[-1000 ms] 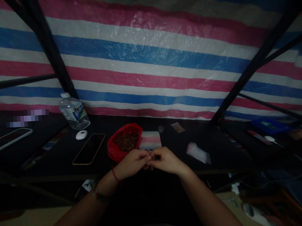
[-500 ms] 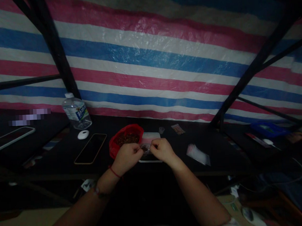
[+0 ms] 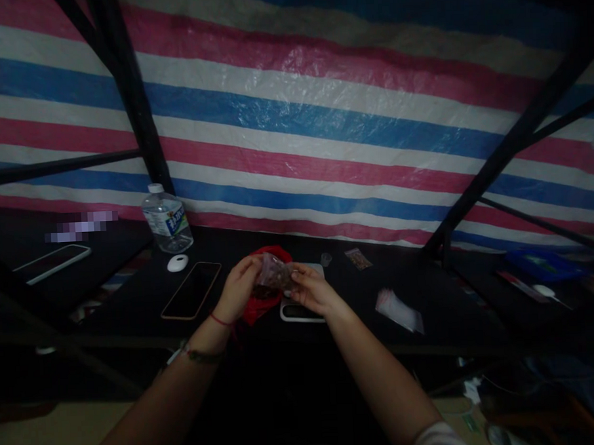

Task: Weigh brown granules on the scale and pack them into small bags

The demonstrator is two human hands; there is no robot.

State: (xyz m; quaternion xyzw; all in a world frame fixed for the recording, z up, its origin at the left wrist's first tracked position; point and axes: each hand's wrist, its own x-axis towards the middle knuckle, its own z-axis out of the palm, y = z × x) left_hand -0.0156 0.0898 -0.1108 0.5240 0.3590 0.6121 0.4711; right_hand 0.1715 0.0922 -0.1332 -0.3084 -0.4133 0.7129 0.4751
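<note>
Between my two hands I hold a small clear zip bag (image 3: pixel 275 273) with brown bits inside. My left hand (image 3: pixel 239 284) pinches its left end, and my right hand (image 3: pixel 312 287) grips its right end. Behind and below the bag sits a red bag-lined container (image 3: pixel 261 309), partly hidden by my hands. A white digital scale (image 3: pixel 303 313) lies under my right hand, its dark display facing me. To the right, a stack of flat clear zip bags (image 3: pixel 399 311) rests on the black table. Farther back lies a filled zip bag (image 3: pixel 358 259) beside a small clear cup (image 3: pixel 326 258).
On the left stand a clear plastic bottle (image 3: pixel 167 218), a white rounded gadget (image 3: pixel 177 262) and a dark phone (image 3: pixel 192 291). Another phone (image 3: pixel 53 262) lies farther left. Black metal posts (image 3: pixel 134 105) frame a striped plastic sheet (image 3: pixel 293 131). A blue tray (image 3: pixel 545 264) sits at the far right.
My hands have lifted the zip bag up and left from over the scale, toward the red container. The bag is now tilted sideways, and the view has shifted slightly.
</note>
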